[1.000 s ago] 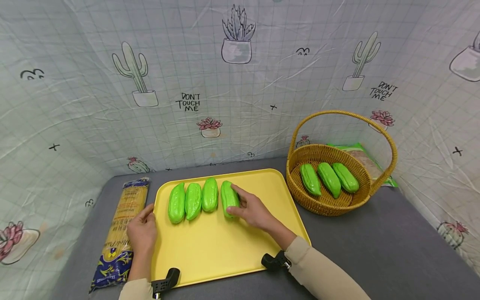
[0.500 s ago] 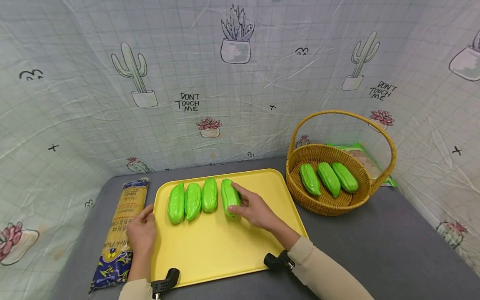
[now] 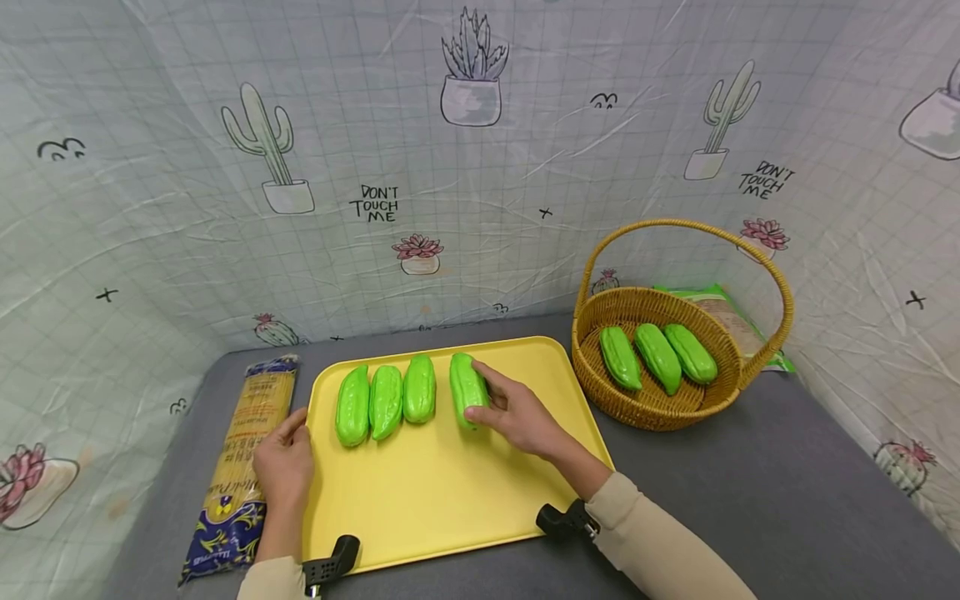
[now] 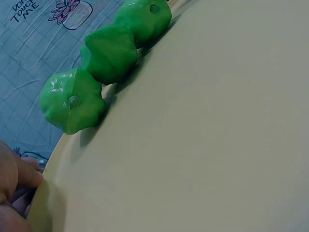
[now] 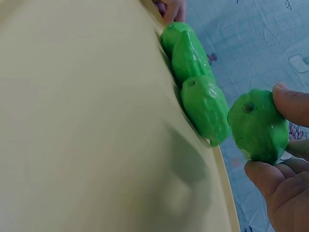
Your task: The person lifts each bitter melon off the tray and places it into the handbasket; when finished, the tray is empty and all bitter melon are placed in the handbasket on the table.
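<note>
In the head view my right hand [image 3: 521,417] pinches a green bitter melon [image 3: 467,390] between thumb and fingers. The right wrist view has this bitter melon [image 5: 258,125] raised over the tray, its shadow lying apart from it. Three more bitter melons [image 3: 386,403] lie side by side along the back left of the yellow tray [image 3: 420,508], roughly parallel. My left hand [image 3: 285,458] holds the tray's left rim, its fingertips [image 4: 34,178] right at the edge in the left wrist view. Part of its grip is hidden.
A brown wicker basket [image 3: 637,417] with a tall handle stands right of the tray, holding three more bitter melons [image 3: 658,358]. Behind it lies a green-edged packet [image 3: 723,317]. A spaghetti packet [image 3: 243,467] lies left of the tray. Patterned cloth [image 3: 487,183] rises behind the grey table [image 3: 750,492].
My right hand has moved slightly right and back with the held bitter melon, widening the gap to the row of three. My left hand stays at the tray rim.
</note>
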The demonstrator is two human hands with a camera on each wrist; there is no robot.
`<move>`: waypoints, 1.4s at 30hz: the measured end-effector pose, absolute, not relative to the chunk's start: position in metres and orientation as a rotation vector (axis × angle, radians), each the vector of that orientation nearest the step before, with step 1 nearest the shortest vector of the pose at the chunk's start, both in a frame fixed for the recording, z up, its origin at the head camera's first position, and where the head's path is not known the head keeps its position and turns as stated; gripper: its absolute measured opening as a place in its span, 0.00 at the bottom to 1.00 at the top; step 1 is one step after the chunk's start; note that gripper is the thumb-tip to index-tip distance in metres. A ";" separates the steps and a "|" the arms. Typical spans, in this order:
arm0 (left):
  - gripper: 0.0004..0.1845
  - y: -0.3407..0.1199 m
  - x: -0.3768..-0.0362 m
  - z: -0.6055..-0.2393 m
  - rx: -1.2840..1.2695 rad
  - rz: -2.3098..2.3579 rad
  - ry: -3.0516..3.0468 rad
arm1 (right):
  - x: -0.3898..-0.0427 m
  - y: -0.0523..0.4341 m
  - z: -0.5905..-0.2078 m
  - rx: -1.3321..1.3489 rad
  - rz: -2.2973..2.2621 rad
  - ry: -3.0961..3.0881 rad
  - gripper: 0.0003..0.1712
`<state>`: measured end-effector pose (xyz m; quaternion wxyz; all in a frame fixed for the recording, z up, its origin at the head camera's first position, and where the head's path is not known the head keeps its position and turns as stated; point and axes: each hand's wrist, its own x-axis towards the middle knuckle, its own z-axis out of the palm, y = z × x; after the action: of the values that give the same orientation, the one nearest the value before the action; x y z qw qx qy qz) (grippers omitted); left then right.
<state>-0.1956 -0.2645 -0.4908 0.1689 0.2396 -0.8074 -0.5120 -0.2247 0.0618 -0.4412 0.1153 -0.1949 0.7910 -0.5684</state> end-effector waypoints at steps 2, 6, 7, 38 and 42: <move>0.20 -0.264 -0.196 -0.490 0.678 -1.454 -2.298 | -0.225 0.064 -0.441 -0.581 -1.662 2.319 0.46; 0.20 -0.265 -0.196 -0.490 0.673 -1.439 -2.302 | -0.224 0.069 -0.437 -0.602 -1.673 2.308 0.46; 0.20 -0.265 -0.196 -0.490 0.672 -1.437 -2.303 | -0.224 0.070 -0.435 -0.606 -1.677 2.304 0.46; 0.20 -0.264 -0.195 -0.490 0.663 -1.419 -2.294 | -0.206 0.171 -0.384 -0.636 -1.808 2.239 0.46; 0.19 -0.264 -0.194 -0.490 0.660 -1.412 -2.296 | -0.204 0.186 -0.379 -0.596 -1.785 2.305 0.45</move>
<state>-0.1940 -0.2640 -0.4900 0.1822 0.2339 -0.8135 -0.5003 -0.2043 0.1862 -0.3785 0.0830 -0.1996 0.7718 -0.5979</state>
